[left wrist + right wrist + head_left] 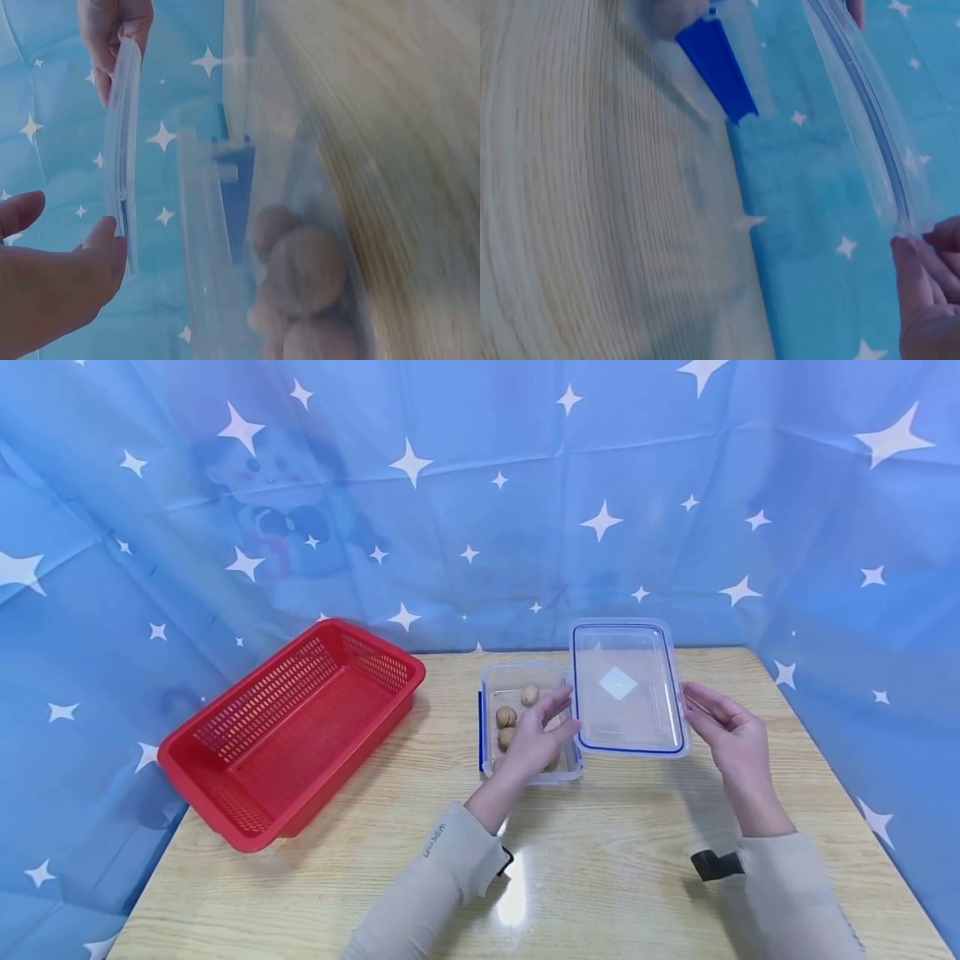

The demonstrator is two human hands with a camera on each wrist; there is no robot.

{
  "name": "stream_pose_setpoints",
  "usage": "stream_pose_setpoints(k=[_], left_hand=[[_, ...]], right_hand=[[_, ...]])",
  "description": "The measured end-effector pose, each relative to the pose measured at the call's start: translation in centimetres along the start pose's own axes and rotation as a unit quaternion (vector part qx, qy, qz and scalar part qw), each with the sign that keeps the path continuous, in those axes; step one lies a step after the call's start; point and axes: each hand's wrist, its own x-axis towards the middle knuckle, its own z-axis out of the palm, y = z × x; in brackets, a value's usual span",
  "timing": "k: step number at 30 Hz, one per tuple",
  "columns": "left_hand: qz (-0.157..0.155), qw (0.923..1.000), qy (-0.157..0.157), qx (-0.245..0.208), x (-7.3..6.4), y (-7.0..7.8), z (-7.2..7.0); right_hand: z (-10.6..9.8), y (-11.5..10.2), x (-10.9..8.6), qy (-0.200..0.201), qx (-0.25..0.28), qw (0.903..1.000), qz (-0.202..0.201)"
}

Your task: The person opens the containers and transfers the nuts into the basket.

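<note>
My right hand (731, 743) pinches the right edge of a clear rectangular container lid (645, 718) with a blue seal. In the right wrist view, thumb and fingers close on one end of the lid (881, 142). My left hand (534, 739) is at the lid's left edge, its thumb and fingers spread apart. A clear plastic container (572, 773) with blue side clips stands below the left hand, partly hidden by it. Several walnuts (506, 717) lie inside; the left wrist view shows the walnuts (307, 270) blurred through the wall.
A red perforated plastic basket (300, 727) sits at the left of the wooden table (600, 877). Blue curtains (480, 510) with white stars hang behind the table and at its sides. Dark straps (716, 865) show at the wrists.
</note>
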Motion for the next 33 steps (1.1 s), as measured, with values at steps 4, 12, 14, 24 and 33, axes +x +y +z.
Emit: stream_pose_setpoints(k=[4,12,14,24,33], left_hand=[[-0.014,0.999,-0.028,-0.031,0.1,-0.2,1.2],[-0.043,0.9951,-0.049,-0.075,0.5,-1.0,4.0],[-0.045,0.9952,-0.046,-0.075,0.6,-1.2,4.7],[-0.11,0.9907,-0.009,-0.079,0.6,-1.8,7.4],[-0.142,0.9896,0.013,-0.021,0.3,-3.1,9.2]], right_hand=[[-1.0,0.2,0.1,0.011,-0.006,0.9999,0.005],[-3.1,1.0,0.4,0.019,-0.018,0.9994,0.024],[-3.7,1.0,0.4,0.024,-0.015,0.999,0.035],[-6.0,1.9,0.4,0.015,-0.013,0.9972,0.072],[-7.9,3.4,0.4,-0.009,-0.068,0.991,0.115]])
